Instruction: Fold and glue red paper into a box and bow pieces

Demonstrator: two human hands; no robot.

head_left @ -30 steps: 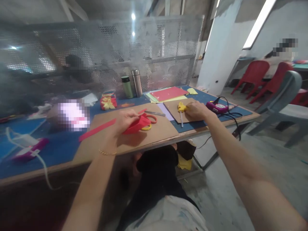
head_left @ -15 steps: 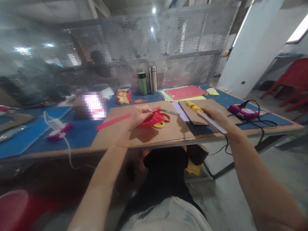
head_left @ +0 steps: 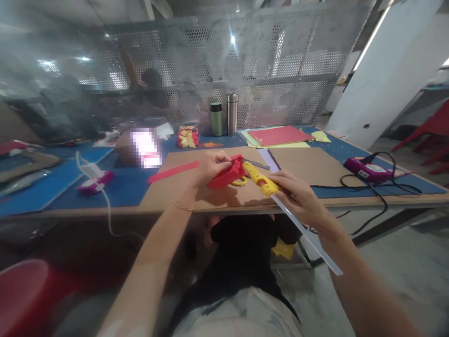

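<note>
Right over the near edge of the brown cardboard sheet (head_left: 217, 196), the folded red paper piece (head_left: 226, 174) is pinched at its top by the left hand (head_left: 209, 167), whose fingers are closed on it. Just beside the cardboard sheet's near edge, the right hand (head_left: 298, 200) has its fingers wrapped round a yellow glue gun (head_left: 260, 178), with a clear glue stick (head_left: 308, 236) trailing back from it toward the person; the gun's tip is at the red paper. Behind the paper, on the sheet, lie scissors (head_left: 242, 180) with yellow and orange handles, mostly hidden. A red paper strip (head_left: 173, 171) rests at the sheet's far left edge. Farther back from the sheet stand two flasks (head_left: 224, 119) and a stack of coloured paper (head_left: 278, 135); to its right on the bench (head_left: 63, 185) lies a purple glue gun (head_left: 366, 169) with a black cord.
</note>
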